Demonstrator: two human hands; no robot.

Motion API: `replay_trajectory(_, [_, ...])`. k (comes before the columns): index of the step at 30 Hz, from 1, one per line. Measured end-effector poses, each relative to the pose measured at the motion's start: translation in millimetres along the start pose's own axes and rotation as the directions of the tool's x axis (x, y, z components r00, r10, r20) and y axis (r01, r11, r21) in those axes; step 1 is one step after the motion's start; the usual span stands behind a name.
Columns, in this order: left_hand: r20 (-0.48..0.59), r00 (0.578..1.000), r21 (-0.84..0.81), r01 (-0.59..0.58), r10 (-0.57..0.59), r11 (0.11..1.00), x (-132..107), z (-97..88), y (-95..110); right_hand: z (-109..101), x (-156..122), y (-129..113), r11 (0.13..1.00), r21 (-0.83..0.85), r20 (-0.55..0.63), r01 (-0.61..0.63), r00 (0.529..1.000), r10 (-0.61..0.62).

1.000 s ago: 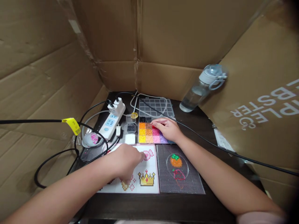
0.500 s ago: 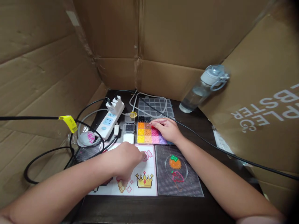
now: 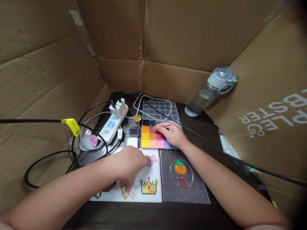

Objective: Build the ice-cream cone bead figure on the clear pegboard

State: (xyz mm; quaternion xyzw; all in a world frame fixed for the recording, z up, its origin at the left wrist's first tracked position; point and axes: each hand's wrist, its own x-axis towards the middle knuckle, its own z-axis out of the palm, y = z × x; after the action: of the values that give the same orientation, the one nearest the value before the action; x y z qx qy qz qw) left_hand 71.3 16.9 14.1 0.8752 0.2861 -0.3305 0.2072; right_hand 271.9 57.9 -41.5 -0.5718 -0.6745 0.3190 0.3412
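Note:
My left hand [image 3: 133, 159] is over a white pattern sheet [image 3: 144, 172] printed with pixel pictures. Its thumb points right and a finger reaches down onto the ice-cream cone picture [image 3: 124, 191]; I see nothing held in it. My right hand [image 3: 173, 133] pinches thin tweezers [image 3: 153, 128], mostly hidden by the fingers. Their tip is over the brown and orange compartments of a bead box [image 3: 145, 135] filled with small coloured beads. Right of the sheet lies a clear pegboard [image 3: 196, 191] bearing an orange bead fruit [image 3: 180, 168] and a pink-red bead outline [image 3: 183, 182] below it.
Left of the bead box are small containers of black beads [image 3: 133, 131] and white beads [image 3: 132, 142]. A power strip [image 3: 109, 129] and black cables [image 3: 74, 151] lie further left. A water bottle [image 3: 202, 95] stands back right. Cardboard walls [image 3: 177, 76] surround the table.
Both hands keep almost the same pose and place. The whole view has shifted very slightly.

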Motion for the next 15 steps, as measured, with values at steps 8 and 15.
replay_trajectory(8, [-0.014,1.0,0.005,-0.027,0.027,1.0,0.2,1.5,-1.5,1.5,-0.4,4.5,0.999,0.03,-0.026,0.024,0.999,-0.024])
replay_trajectory(15, [-0.031,0.999,-0.003,-0.032,0.032,0.999,0.9,5.6,-3.4,0.5,-0.7,7.2,0.999,-0.034,-0.049,0.008,0.999,-0.01])
